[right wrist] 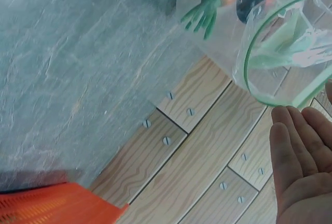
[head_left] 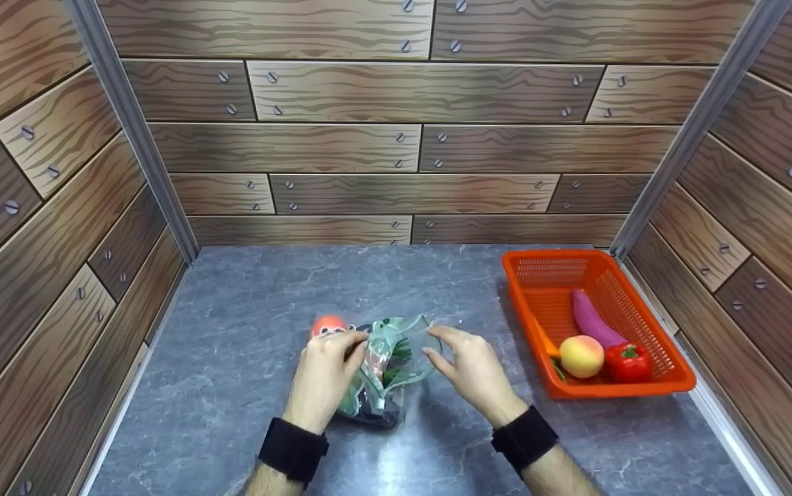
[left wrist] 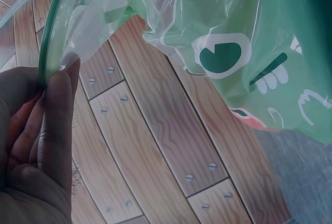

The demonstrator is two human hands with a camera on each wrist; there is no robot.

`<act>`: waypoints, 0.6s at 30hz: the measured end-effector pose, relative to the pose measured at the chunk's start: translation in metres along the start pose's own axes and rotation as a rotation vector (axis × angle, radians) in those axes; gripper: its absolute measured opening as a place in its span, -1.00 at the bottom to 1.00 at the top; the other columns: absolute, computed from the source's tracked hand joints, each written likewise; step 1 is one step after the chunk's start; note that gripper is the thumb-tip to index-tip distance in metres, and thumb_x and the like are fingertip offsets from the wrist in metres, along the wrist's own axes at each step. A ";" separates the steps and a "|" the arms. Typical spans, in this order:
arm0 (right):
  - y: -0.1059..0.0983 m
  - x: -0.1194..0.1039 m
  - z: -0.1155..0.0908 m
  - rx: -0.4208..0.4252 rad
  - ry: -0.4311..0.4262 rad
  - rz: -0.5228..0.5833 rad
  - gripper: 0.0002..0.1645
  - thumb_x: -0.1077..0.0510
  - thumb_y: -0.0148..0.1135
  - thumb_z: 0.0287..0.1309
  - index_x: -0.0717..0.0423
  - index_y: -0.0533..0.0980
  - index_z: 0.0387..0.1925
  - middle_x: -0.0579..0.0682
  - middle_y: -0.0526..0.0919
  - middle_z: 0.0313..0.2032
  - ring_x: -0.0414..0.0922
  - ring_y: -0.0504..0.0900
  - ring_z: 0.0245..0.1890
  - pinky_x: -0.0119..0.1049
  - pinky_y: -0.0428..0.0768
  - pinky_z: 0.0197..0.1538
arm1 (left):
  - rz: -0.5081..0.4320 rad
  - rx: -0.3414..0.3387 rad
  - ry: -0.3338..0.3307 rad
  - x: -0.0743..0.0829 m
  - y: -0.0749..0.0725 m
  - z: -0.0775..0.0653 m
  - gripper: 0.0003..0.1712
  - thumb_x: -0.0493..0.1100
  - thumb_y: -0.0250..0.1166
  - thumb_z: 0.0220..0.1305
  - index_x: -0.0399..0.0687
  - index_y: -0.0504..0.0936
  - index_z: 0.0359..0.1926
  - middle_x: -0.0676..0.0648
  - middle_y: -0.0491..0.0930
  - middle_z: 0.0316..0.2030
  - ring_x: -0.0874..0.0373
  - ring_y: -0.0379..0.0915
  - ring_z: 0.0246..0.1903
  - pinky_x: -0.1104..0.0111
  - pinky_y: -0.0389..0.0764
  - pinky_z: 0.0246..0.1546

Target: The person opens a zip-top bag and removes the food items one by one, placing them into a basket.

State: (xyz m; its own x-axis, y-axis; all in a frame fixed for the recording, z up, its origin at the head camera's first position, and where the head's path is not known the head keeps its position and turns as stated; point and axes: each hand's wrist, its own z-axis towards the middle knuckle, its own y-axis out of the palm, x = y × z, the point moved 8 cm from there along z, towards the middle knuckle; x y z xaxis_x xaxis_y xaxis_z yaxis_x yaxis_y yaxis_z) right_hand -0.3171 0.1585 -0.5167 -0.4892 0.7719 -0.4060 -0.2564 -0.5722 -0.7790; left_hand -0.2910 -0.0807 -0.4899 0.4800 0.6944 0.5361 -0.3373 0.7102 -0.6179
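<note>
Plastic bag (head_left: 386, 339) is placed on the table (head_left: 251, 296), between the two hands, and its mouth stands wide. Its rim is pinched by the left hand (head_left: 325, 365); whether it is touched by the right hand (head_left: 475, 368), whose fingers are straight, cannot be told. Green stalks (right wrist: 205, 14) are seen inside, so filling seems partly done. Closing is not yet done; peach (head_left: 581, 357) and red pepper (head_left: 630, 363) are in the orange basket (head_left: 616, 392).

Bag (left wrist: 254, 37) — thin, glossy, crinkled plastic

Free room beyond the bag (head_left: 382, 337), orange basket (head_left: 616, 391) an obstacle rightward
</note>
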 end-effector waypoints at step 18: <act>0.045 -0.005 0.003 -0.119 -0.032 -0.031 -0.69 0.23 0.62 0.46 0.21 0.83 0.15 0.18 0.97 0.08 0.16 0.98 0.05 0.05 0.97 0.18 | -0.025 -0.003 -0.030 -0.005 0.002 -0.007 -0.84 -0.38 0.59 0.46 -0.18 0.95 0.00 -0.17 0.98 -0.12 0.01 0.97 -0.16 0.20 0.99 -0.06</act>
State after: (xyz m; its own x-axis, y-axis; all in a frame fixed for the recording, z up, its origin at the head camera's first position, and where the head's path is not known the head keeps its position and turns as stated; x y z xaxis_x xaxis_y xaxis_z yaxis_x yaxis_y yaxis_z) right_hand -0.3288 0.1278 -0.5477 -0.5091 0.7786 -0.3668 -0.1724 -0.5098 -0.8429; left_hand -0.2890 -0.0836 -0.4979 0.4641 0.6794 0.5683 -0.3228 0.7272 -0.6057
